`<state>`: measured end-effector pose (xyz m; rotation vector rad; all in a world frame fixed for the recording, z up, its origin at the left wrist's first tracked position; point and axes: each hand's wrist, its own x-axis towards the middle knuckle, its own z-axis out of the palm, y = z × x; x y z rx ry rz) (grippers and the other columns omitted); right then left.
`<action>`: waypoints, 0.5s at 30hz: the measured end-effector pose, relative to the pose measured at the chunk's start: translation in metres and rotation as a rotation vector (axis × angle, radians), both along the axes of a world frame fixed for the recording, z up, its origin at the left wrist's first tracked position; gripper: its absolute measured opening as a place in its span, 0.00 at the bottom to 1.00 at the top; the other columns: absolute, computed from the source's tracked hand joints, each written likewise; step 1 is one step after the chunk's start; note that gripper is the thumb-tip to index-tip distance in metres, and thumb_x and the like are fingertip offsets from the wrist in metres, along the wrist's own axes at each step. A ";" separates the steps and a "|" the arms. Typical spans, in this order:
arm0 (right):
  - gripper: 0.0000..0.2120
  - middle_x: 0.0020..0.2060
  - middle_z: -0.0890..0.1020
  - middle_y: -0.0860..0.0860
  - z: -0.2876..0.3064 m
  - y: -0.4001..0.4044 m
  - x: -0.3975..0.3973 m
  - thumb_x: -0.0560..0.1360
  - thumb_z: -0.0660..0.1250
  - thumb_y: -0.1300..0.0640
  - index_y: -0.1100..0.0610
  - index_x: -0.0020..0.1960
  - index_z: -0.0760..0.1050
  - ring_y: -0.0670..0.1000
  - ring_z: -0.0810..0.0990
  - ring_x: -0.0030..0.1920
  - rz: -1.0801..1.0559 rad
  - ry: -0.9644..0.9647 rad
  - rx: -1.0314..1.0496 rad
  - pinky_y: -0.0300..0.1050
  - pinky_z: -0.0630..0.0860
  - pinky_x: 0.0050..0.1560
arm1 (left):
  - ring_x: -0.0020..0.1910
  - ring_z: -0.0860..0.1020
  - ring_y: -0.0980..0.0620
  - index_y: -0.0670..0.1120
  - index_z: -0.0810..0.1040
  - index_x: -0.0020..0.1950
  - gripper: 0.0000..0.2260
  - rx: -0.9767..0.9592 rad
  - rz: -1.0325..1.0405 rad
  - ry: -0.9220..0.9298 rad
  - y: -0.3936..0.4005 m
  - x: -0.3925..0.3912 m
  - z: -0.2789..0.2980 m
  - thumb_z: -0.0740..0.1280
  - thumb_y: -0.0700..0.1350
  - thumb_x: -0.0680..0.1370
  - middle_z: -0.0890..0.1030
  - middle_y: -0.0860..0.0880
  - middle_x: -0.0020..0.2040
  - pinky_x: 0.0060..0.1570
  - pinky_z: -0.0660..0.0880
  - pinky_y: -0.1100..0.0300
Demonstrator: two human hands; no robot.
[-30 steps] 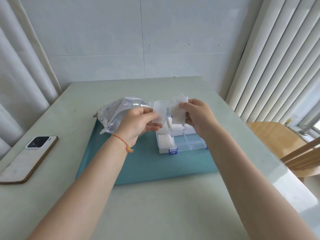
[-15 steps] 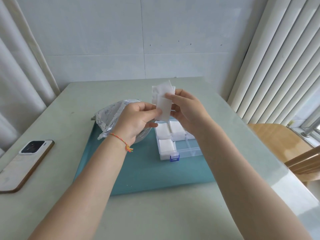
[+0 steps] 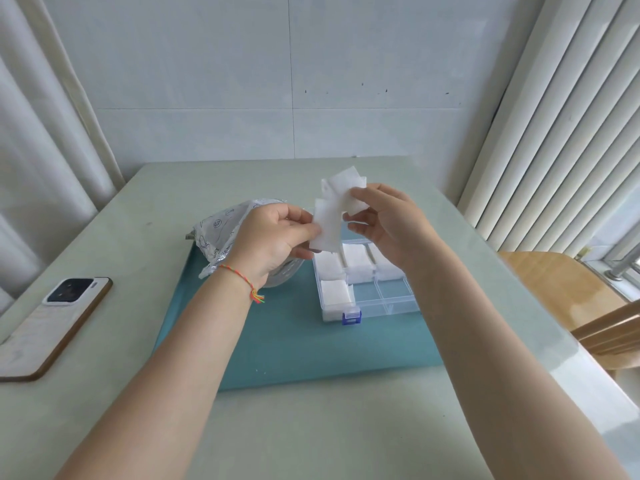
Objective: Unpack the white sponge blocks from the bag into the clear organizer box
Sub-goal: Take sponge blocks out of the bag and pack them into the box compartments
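Observation:
Above the clear organizer box [image 3: 394, 304] I hold white sponge blocks in both hands. My left hand [image 3: 273, 239] pinches one sponge block [image 3: 327, 225] by its left edge. My right hand [image 3: 384, 216] pinches a second sponge block [image 3: 346, 187], which overlaps the first from behind. The box sits on a teal mat [image 3: 277, 341]; several of its compartments hold white sponges [image 3: 334, 292], and the front right ones show bare plastic. The silver bag [image 3: 221, 230] lies on the mat behind my left hand, partly hidden by it.
A phone [image 3: 52, 323] lies face down on the table at the left. A wooden chair [image 3: 571, 299] stands past the table's right edge, under the window blinds. The wall runs close behind the table. The box has a blue latch [image 3: 351, 317] at its front.
Both hands have risen and come closer together, so the two sponges now overlap instead of sitting side by side. The right sponge has tilted.

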<state>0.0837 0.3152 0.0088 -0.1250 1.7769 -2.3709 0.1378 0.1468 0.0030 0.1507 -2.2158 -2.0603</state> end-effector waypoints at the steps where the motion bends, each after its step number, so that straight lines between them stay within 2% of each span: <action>1: 0.04 0.33 0.79 0.55 0.001 0.002 -0.001 0.77 0.66 0.64 0.59 0.44 0.74 0.53 0.80 0.35 -0.038 0.002 -0.022 0.43 0.77 0.39 | 0.26 0.79 0.54 0.40 0.77 0.43 0.06 0.011 0.037 0.006 -0.001 0.000 0.000 0.70 0.31 0.75 0.81 0.48 0.33 0.32 0.81 0.61; 4: 0.05 0.36 0.81 0.56 0.005 0.005 0.000 0.77 0.65 0.68 0.60 0.44 0.73 0.54 0.83 0.37 -0.052 0.000 -0.124 0.41 0.79 0.38 | 0.28 0.80 0.54 0.41 0.75 0.44 0.07 0.063 0.140 0.037 -0.003 -0.003 0.000 0.68 0.30 0.76 0.79 0.43 0.38 0.35 0.82 0.60; 8: 0.05 0.42 0.82 0.61 0.008 -0.005 0.009 0.77 0.63 0.70 0.64 0.51 0.72 0.58 0.86 0.43 0.103 -0.050 -0.236 0.43 0.82 0.40 | 0.31 0.81 0.54 0.39 0.79 0.51 0.07 0.135 0.191 0.080 -0.002 -0.004 0.001 0.69 0.31 0.75 0.82 0.44 0.40 0.39 0.82 0.59; 10: 0.02 0.43 0.82 0.60 0.007 -0.014 0.015 0.77 0.64 0.68 0.63 0.50 0.73 0.57 0.85 0.42 0.178 -0.071 -0.211 0.43 0.82 0.40 | 0.35 0.82 0.52 0.37 0.81 0.54 0.09 0.194 0.181 0.091 -0.002 -0.004 0.002 0.69 0.31 0.75 0.84 0.42 0.41 0.40 0.81 0.61; 12: 0.02 0.39 0.81 0.54 0.005 -0.021 0.019 0.77 0.66 0.64 0.59 0.48 0.74 0.51 0.82 0.37 0.202 -0.077 -0.130 0.41 0.78 0.37 | 0.41 0.83 0.49 0.36 0.82 0.54 0.09 0.240 0.168 0.099 -0.002 -0.003 0.002 0.68 0.31 0.75 0.84 0.40 0.44 0.46 0.82 0.58; 15: 0.08 0.32 0.78 0.49 0.000 -0.029 0.024 0.76 0.69 0.62 0.56 0.40 0.73 0.46 0.75 0.31 0.162 -0.070 -0.060 0.38 0.71 0.32 | 0.45 0.82 0.46 0.35 0.81 0.55 0.09 0.267 0.151 0.109 -0.002 -0.003 0.002 0.65 0.31 0.77 0.83 0.39 0.47 0.53 0.81 0.54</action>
